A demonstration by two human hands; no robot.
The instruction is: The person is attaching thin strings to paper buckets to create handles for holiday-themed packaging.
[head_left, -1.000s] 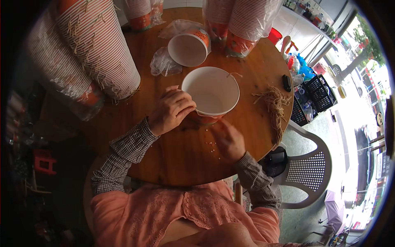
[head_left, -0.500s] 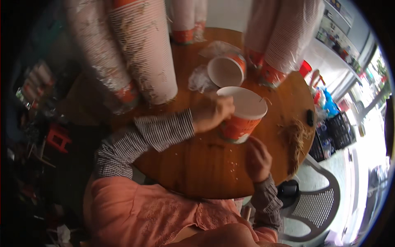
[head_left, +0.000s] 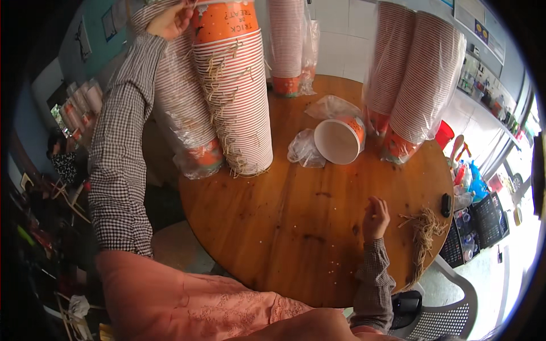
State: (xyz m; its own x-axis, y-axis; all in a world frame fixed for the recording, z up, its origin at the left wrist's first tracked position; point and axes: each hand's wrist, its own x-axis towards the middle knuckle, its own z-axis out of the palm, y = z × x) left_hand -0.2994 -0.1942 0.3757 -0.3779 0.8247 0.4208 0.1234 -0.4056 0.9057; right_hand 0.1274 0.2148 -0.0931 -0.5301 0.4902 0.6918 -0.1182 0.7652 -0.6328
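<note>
At the top left, my left hand (head_left: 169, 21) is raised with its fingers closed at the rim of an orange paper bucket (head_left: 224, 21). That bucket sits upside down on top of a tall stack of nested paper buckets (head_left: 242, 108), with straw-coloured strands sticking out along its side. Low over the table at the right, my right hand (head_left: 376, 219) holds nothing, its fingers loosely bent and apart. Nearest to it is a bundle of straw-coloured strands (head_left: 425, 230). Another paper bucket (head_left: 336, 142) lies on its side, its white inside facing me.
Plastic-wrapped bucket stacks stand left (head_left: 187, 108), at the back (head_left: 287, 45) and right (head_left: 424, 79) on the round wooden table (head_left: 267, 227). Crumpled clear plastic (head_left: 306, 149) lies beside the tipped bucket. A small black object (head_left: 446, 204) is at the right edge, near a grey chair (head_left: 449, 307).
My left hand has carried the bucket from the middle of the table up to the top of the left stack. My right hand has shifted slightly right, away from where the bucket stood.
</note>
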